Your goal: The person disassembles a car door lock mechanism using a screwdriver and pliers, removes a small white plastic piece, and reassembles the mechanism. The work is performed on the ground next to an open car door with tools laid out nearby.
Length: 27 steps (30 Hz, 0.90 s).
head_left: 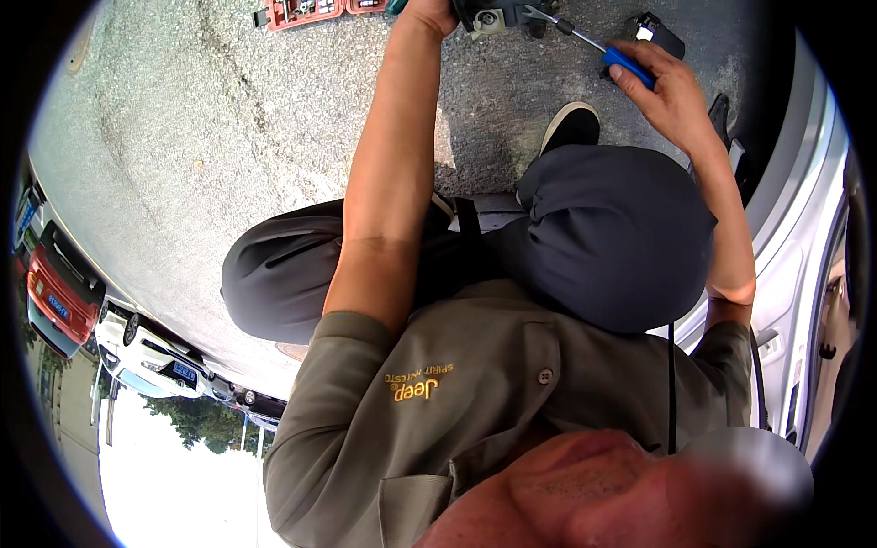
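Observation:
My left hand grips a dark part with a pale metal fitting at the top edge; its fingers are mostly cut off by the frame. My right hand is closed round the blue handle of a screwdriver, whose metal shaft angles up-left to the dark part. The exact contact of its tip is too small to be sure. Just behind my right hand, a small black object with a light patch lies on the pavement. A teal item at the upper edge beside my left hand is mostly hidden.
An open red toolbox lies on the asphalt at top left. A white vehicle borders my right side closely. My bent knees and shoe are below my hands. Parked cars line the far left.

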Motion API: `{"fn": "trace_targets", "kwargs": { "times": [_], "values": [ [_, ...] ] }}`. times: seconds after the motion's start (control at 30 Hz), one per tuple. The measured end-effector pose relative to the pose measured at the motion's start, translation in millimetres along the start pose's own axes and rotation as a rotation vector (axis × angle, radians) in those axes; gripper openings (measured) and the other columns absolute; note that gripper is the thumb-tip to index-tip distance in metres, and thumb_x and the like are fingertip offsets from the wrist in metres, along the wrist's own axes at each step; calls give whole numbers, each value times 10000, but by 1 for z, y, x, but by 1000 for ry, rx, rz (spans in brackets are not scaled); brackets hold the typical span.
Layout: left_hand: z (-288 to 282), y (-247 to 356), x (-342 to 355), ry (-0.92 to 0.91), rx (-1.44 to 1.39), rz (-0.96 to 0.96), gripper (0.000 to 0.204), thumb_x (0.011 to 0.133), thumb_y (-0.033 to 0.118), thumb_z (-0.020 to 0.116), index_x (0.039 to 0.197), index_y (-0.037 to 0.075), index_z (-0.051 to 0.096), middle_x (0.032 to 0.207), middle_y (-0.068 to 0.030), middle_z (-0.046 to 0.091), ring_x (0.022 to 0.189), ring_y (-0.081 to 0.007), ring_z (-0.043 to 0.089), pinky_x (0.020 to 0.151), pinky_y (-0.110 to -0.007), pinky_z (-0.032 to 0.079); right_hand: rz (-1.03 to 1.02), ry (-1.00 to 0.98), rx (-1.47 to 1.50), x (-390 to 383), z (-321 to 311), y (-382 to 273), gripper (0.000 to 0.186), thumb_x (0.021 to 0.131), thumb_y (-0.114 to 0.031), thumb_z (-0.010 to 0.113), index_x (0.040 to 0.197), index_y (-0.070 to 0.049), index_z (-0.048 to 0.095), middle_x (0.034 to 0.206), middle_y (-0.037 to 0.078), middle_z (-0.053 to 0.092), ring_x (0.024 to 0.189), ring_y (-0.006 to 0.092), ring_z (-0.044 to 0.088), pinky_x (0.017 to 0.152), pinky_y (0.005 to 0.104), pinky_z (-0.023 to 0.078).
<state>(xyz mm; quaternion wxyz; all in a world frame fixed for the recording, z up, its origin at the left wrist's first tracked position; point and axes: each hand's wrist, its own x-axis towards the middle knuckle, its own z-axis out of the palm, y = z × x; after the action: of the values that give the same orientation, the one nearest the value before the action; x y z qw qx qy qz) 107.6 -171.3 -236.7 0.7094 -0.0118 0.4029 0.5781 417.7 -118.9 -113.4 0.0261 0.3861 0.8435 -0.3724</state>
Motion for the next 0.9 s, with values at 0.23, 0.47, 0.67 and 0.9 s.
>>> {"fn": "trace_targets", "kwargs": {
  "times": [0.23,0.47,0.67,0.9],
  "values": [
    [0,-4,-1,-21,47,0,326,947,322,689,1089,30,705,927,-92,753,803,-216,737,756,-358,623,-68,-119,-94,12,-2,-4,389,999,-325,658,1223,-9,705,988,169,679,887,318,674,775,395,517],
    [29,-1,-19,-139,92,197,402,931,249,688,1240,5,612,1061,-118,729,903,-238,734,824,-380,621,-79,-110,-168,28,-5,-23,319,945,-304,659,1107,-49,761,806,176,697,814,361,681,735,466,529],
    [51,-4,-29,-266,219,243,571,879,128,693,1404,7,503,1153,-144,696,996,-264,719,886,-406,609,-160,-30,-305,17,1,-24,321,953,-282,656,1135,-33,744,868,173,719,836,369,687,748,465,546],
    [48,4,-41,-354,60,285,797,818,149,735,1520,21,378,1244,-176,658,1074,-316,695,950,-450,588,-101,80,-221,3,12,-21,336,957,-307,659,1172,-60,736,902,154,722,879,372,699,779,465,560]
  ]
}}
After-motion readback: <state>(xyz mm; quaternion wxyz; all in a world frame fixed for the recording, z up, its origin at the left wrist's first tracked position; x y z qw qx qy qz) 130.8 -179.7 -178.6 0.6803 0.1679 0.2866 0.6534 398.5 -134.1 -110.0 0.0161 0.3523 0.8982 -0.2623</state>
